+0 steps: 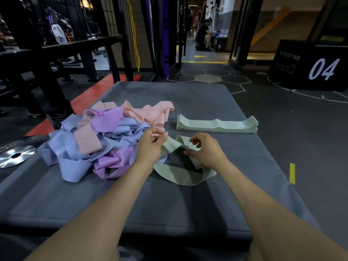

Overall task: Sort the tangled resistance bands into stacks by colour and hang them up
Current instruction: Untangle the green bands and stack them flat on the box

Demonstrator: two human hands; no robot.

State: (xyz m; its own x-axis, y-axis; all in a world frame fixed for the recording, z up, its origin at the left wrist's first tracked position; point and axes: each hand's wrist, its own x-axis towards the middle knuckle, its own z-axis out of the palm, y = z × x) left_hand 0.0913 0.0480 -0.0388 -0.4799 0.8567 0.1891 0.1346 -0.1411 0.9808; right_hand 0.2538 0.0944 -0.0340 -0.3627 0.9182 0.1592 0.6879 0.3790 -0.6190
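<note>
1. A grey padded surface [188, 98] is sitting on a dark gym floor, a black box [308, 66] standing at 2 o'clock.
2. Both grips, left hand [150, 146] and right hand [205, 149], are pinching a loose green band [180, 176]; the green stack [216, 125] is lying at 1 o'clock, the tangled pile [105, 136] at 10 o'clock.

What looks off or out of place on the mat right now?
Nothing damaged. The tangled pile of pink, purple and blue bands is unsorted, left of the neat green stack. The left hand and right hand pinch a twisted green band. A weight plate lies beside the mat.
</note>
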